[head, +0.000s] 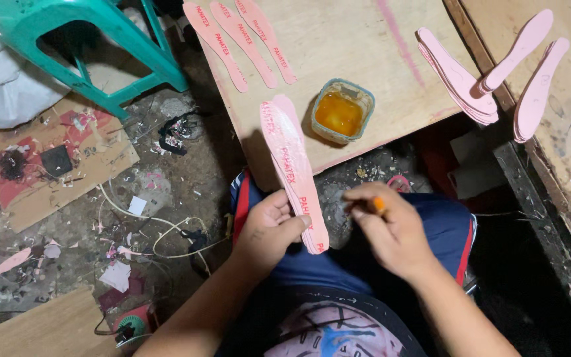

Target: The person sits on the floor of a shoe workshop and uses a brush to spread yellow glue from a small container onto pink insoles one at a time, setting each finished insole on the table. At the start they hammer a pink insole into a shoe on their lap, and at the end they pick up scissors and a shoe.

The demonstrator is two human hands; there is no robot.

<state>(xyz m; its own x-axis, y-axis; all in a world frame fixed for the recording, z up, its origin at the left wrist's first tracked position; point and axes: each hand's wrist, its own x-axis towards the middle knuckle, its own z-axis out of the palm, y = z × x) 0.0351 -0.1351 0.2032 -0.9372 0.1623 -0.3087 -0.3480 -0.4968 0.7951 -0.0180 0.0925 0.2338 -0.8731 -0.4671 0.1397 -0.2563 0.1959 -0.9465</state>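
My left hand point(267, 228) grips the near end of a stack of pink shoe insoles point(292, 168), which points away from me toward a wooden board point(338, 39). My right hand point(391, 228) is closed around an orange-handled brush point(378, 205), held just right of the insoles' near end. Beyond the insoles' far end, a small tub of amber glue point(340, 111) stands near the board's front edge.
Three pink insoles point(239, 39) lie side by side at the board's far left. More pink insoles point(460, 82) are piled at the right, others point(540, 86) on a wooden bench. A green plastic stool point(87, 46) stands on the littered floor point(100, 192) at left.
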